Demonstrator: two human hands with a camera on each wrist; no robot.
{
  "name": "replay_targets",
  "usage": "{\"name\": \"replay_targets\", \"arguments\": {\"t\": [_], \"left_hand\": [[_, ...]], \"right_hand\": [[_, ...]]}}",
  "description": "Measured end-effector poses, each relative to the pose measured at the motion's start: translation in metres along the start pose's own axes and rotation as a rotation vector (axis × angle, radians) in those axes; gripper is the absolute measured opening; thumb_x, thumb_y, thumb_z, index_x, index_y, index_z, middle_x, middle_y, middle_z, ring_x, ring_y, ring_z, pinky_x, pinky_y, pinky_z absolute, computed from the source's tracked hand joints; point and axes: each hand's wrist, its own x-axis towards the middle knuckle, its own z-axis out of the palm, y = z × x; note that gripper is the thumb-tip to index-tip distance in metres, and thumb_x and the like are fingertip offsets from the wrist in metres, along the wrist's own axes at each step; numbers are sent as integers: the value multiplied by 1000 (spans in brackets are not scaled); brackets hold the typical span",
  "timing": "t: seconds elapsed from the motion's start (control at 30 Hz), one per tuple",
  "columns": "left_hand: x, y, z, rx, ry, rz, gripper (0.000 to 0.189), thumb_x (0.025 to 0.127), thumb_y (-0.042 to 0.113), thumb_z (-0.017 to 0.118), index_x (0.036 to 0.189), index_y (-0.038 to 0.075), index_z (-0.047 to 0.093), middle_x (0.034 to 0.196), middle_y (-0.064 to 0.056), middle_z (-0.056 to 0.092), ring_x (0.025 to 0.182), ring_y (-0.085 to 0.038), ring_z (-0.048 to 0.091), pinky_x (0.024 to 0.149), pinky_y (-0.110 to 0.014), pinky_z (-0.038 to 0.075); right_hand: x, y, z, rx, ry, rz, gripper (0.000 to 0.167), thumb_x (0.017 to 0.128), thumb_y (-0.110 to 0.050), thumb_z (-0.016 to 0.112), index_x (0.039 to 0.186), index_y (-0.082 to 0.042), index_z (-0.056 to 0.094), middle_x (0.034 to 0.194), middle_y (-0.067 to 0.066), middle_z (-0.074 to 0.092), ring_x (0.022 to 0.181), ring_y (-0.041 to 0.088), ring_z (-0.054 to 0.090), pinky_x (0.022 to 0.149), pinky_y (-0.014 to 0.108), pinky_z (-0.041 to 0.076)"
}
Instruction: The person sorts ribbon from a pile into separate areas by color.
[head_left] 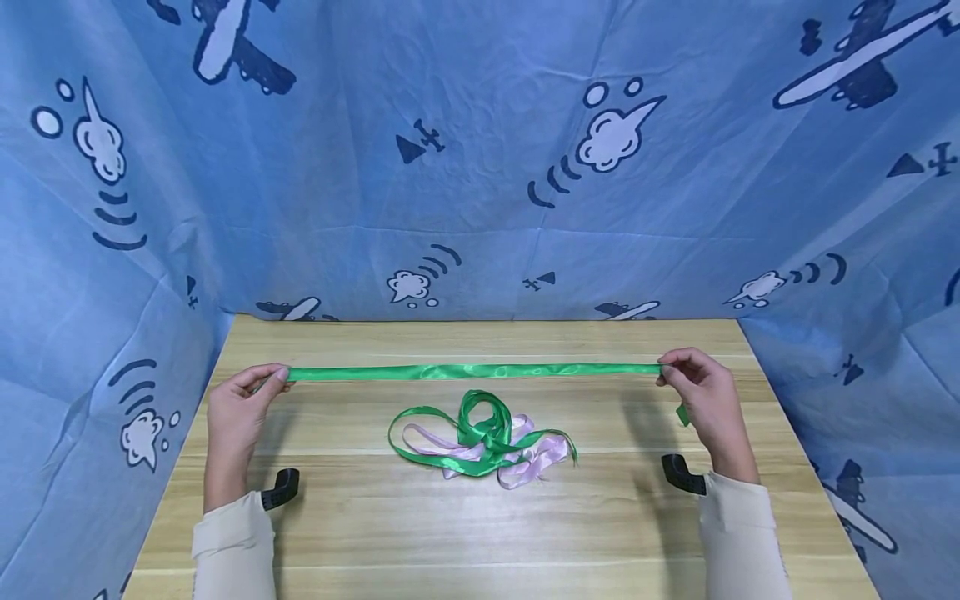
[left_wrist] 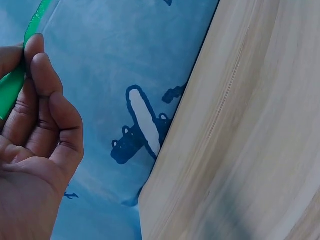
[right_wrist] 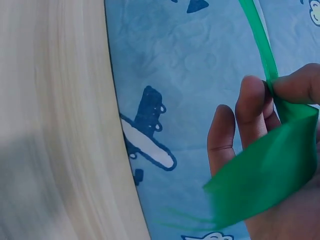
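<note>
A green satin ribbon (head_left: 472, 372) is stretched taut, nearly level, above the back part of the wooden table. My left hand (head_left: 238, 417) pinches it near its left end between thumb and fingers. At the other side, my right hand (head_left: 705, 402) pinches the ribbon near its right end. In the right wrist view a loose tail of ribbon (right_wrist: 270, 165) with a frayed end hangs past my right hand (right_wrist: 285, 125). The left wrist view shows the ribbon (left_wrist: 12, 92) passing through the pinch of my left hand (left_wrist: 42, 120).
On the table (head_left: 360, 533), between my hands, lies a loose heap of green ribbon (head_left: 480, 442) tangled with lilac ribbon (head_left: 543, 457). Blue cloth (head_left: 480, 167) printed with aeroplanes and clouds hangs behind and at both sides. Black wrist mounts (head_left: 281, 490) stick out from the sleeves.
</note>
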Motion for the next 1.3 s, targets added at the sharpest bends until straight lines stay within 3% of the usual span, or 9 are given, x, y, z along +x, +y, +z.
{"name": "replay_targets", "arguments": {"t": [0.3,0.47,0.87,1.3], "left_hand": [[2,-6,-4,-58,15,49,9,94,17,80,99,9,81,83,9,78,75,-1,71,76,-11,55],[1,-6,-7,-41,29,53,9,95,16,79,100,9,80,83,11,76,77,-1,69,75,-12,54],[1,-4,-14,-11,61,18,10,95,16,80,101,9,80,80,13,73,79,-5,65,73,-13,51],[2,-3,-19,-20,85,36,5,94,11,80,98,8,80,78,12,72,77,-7,65,69,-13,50]], "right_hand": [[-1,7,-7,40,14,59,16,105,-5,60,114,8,64,90,-13,68,77,2,69,76,12,54],[-2,10,-9,103,23,73,15,105,-5,60,113,7,65,91,-11,69,76,2,69,76,12,55],[-5,15,-17,179,30,58,11,104,-3,61,111,5,66,88,-7,69,75,5,66,72,14,54],[-6,15,-22,284,55,33,10,101,2,64,109,8,65,87,-5,70,73,7,66,69,15,54]]}}
